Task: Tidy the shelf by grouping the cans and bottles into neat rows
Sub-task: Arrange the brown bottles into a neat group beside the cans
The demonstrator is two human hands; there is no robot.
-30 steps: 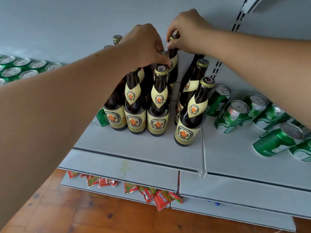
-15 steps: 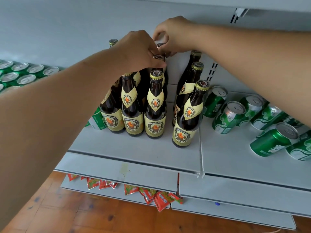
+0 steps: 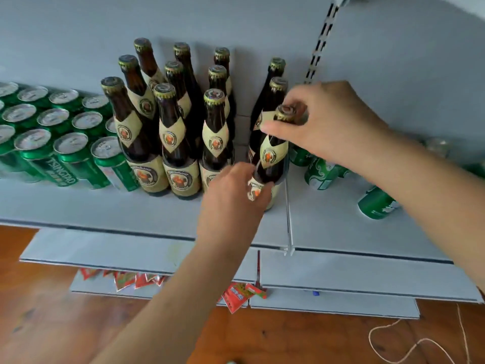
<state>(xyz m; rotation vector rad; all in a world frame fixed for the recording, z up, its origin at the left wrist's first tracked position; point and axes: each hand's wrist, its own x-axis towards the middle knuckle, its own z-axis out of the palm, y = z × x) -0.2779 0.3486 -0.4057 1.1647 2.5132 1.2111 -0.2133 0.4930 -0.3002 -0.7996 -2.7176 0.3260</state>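
Bottle (image 3: 273, 156) at the front of the right-hand column is the one in hand, standing near the shelf (image 3: 131, 206) front edge, just left of the seam between two shelf panels. Tipping is the main risk, I judge: it is tall and narrow, and a sideways shove low on the body while the top is held could rock it into the two bottles (image 3: 275, 82) close behind, or toward the edge. A slide to the left could also knock the neat bottle rows (image 3: 173, 132) beside it. Right hand (image 3: 328, 127) comes from the right and pinches the neck just under the cap, fingers curled round it. Left hand (image 3: 231, 203) reaches up from below, fingers curled about the lower body at the label. Toppled green cans (image 3: 322, 174) lie to the right, upright cans (image 3: 68, 148) stand in rows on the left.
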